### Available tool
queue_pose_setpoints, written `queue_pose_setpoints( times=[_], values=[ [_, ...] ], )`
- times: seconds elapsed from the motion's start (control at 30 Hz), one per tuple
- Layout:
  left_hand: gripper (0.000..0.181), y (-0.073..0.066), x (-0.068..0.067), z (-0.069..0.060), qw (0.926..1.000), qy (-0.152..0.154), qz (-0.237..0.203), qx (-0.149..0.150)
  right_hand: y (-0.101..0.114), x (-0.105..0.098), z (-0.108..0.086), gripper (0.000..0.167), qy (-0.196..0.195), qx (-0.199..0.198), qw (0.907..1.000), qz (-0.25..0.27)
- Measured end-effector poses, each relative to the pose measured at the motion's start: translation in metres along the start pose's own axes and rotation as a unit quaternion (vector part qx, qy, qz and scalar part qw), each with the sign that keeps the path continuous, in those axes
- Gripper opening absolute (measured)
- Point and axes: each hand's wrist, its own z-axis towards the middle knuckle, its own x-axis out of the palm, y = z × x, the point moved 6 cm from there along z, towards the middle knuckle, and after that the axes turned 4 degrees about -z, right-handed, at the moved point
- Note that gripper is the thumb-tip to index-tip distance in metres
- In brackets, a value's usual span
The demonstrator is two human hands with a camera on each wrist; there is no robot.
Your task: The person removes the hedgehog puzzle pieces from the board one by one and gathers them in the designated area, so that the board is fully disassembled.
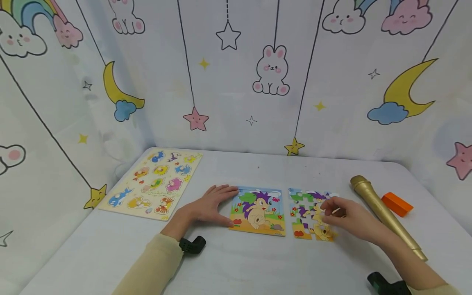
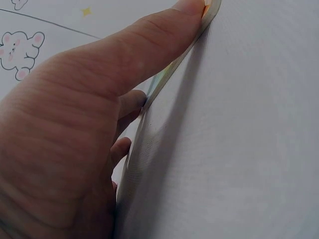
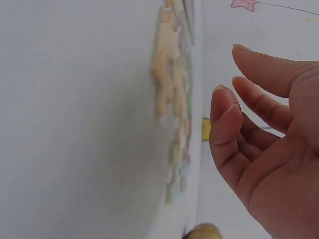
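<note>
A hedgehog picture board [image 1: 258, 213] lies flat on the table, with my left hand [image 1: 212, 206] at its left side. The thumb [image 2: 149, 42] touches the lower left edge, while the fairly straight fingers reach the upper left corner. Right of this board lies a jigsaw puzzle of the same hedgehog [image 1: 303, 212], its pieces set with gaps between some of them. Over its right side hovers my right hand [image 1: 350, 217], partly hiding it. In the right wrist view the thumb and loosely bent fingers stand apart with nothing between them, beside the blurred puzzle pieces [image 3: 172, 79].
A cream animal board [image 1: 151, 184] lies at the table's back left. To the right are a gold microphone-shaped stick [image 1: 387, 215], partly behind my right forearm, and an orange block [image 1: 397, 204]. A patterned white curtain [image 1: 228, 90] stands behind the table.
</note>
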Motion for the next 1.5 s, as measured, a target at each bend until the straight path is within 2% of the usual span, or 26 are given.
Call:
queue_pose_setpoints(
  times=[0.2, 0.47, 0.67, 0.8, 1.1, 1.33, 1.5],
  values=[
    [0.097, 0.003, 0.000, 0.001, 1.0000, 0.004, 0.008, -0.004, 0.022, 0.010, 0.018, 0.034, 0.009, -0.002, 0.9996, 0.025],
    [0.097, 0.002, 0.000, 0.001, 1.0000, 0.000, 0.004, 0.002, 0.051, 0.042, 0.046, 0.034, 0.041, -0.028, 0.9969, 0.061],
    [0.097, 0.002, 0.000, 0.001, 1.0000, 0.000, 0.004, 0.005, 0.062, 0.065, 0.061, 0.035, 0.072, -0.052, 0.9927, 0.082],
    [0.097, 0.001, 0.000, 0.001, 1.0000, 0.000, 0.000, 0.006, 0.065, 0.075, 0.065, 0.037, 0.083, -0.048, 0.9921, 0.081],
    [0.097, 0.002, 0.000, 0.001, 1.0000, 0.000, 0.005, 0.007, 0.066, 0.084, 0.065, 0.040, 0.096, 0.001, 0.9928, 0.072],
    [0.097, 0.002, 0.000, 0.001, 0.9999, 0.003, 0.006, 0.010, 0.069, 0.086, 0.065, 0.041, 0.105, -0.019, 0.9937, 0.033],
    [0.097, 0.003, 0.000, 0.002, 0.9998, -0.002, 0.009, 0.016, 0.070, 0.086, 0.065, 0.040, 0.107, -0.016, 0.9941, 0.008]
  ],
)
